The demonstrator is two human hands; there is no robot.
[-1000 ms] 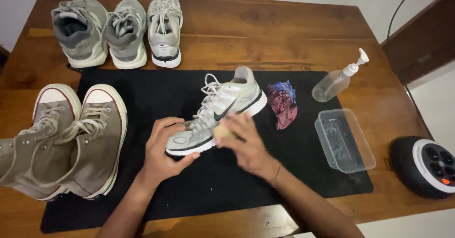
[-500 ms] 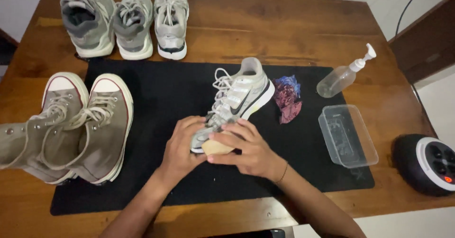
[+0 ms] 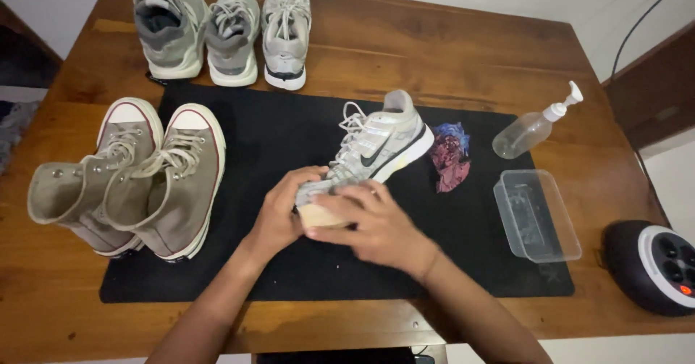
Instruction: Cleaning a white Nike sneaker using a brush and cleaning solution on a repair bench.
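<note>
Left hand (image 3: pixel 279 215): curled round the toe end of the silver-grey sneaker (image 3: pixel 376 145), fingers closed on it from the left side.
Right hand (image 3: pixel 373 226): laid over the same toe, fingers folded round a pale tan block (image 3: pixel 321 216) pressed against the shoe's front; what the block was could not be told.
Silver-grey sneaker: lay on the black mat (image 3: pixel 217 270) near its middle, toe toward the person, heel pointing up and to the right, white laces loose.
Crumpled red-and-blue cloth (image 3: pixel 450 157): on the mat, just beside the sneaker's heel, to the right.
Clear plastic tub (image 3: pixel 537 215): at the mat's right edge, near the cloth.
Clear pump bottle (image 3: pixel 532 128): lay tilted beside the mat's upper right corner.
Pair of grey-brown high-top shoes (image 3: pixel 130 179): on the mat's left edge, toes away from the person.
Three grey sneakers (image 3: pixel 224 31): in a row on the wooden table (image 3: pixel 463 52) beyond the mat.
Round dark device (image 3: pixel 651 266): at the table's right edge.
</note>
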